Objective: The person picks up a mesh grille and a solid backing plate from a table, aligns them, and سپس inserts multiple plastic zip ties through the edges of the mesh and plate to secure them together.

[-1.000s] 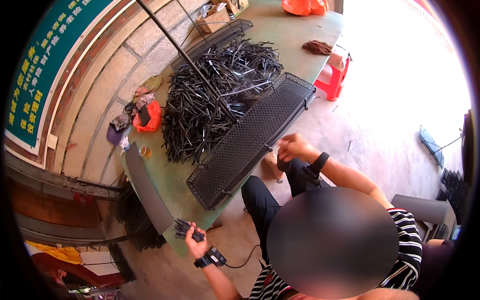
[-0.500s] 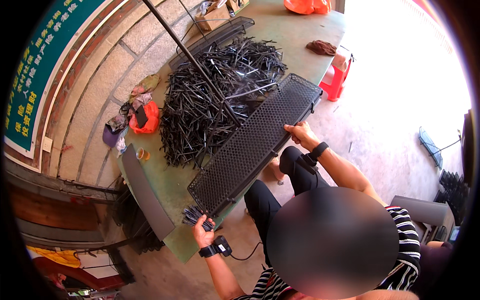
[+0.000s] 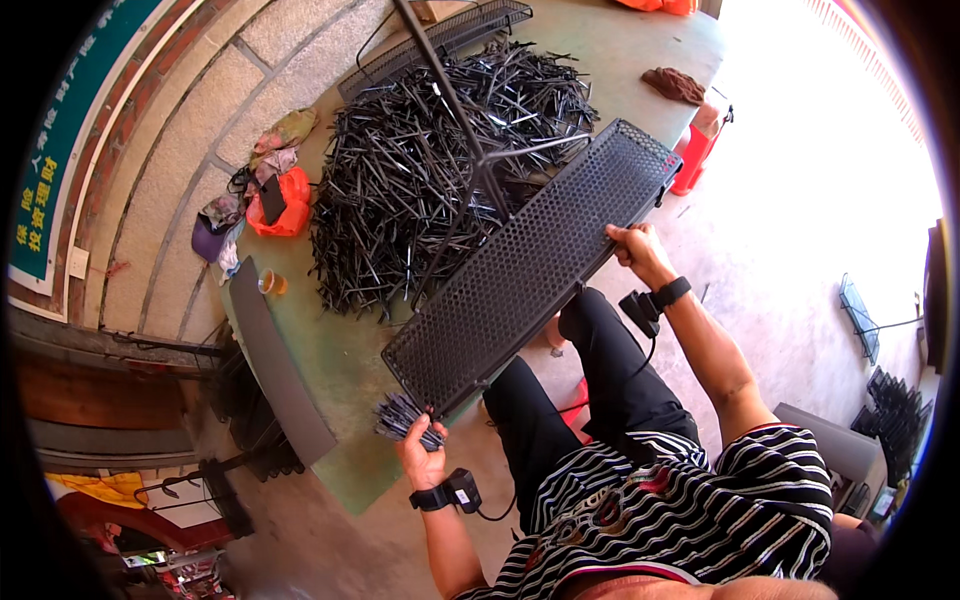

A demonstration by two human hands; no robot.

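The long black perforated panel (image 3: 540, 262) lies diagonally on the green table (image 3: 340, 370), its near side hanging past the table edge over my lap, open floor to the right. A big pile of black metal strips (image 3: 420, 170) crowds its far side. My right hand (image 3: 634, 250) is clamped on the panel's right edge; my left hand (image 3: 422, 458) is closed around a bundle of strips (image 3: 400, 415) at the near corner.

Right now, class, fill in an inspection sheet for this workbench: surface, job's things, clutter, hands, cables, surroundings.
Surface: green table, worn, against a stone wall.
Job's things: long black perforated panel lying diagonally over the table edge; heap of black metal rods behind it.
Clutter: orange bag, rags, small cup, brown cloth.
Hands: left hand grips a small bundle of rods at the panel's near end; right hand grips its far edge.
Cables: thin leads from both wrist devices.
Surroundings: red stool, concrete floor, more racks at right.
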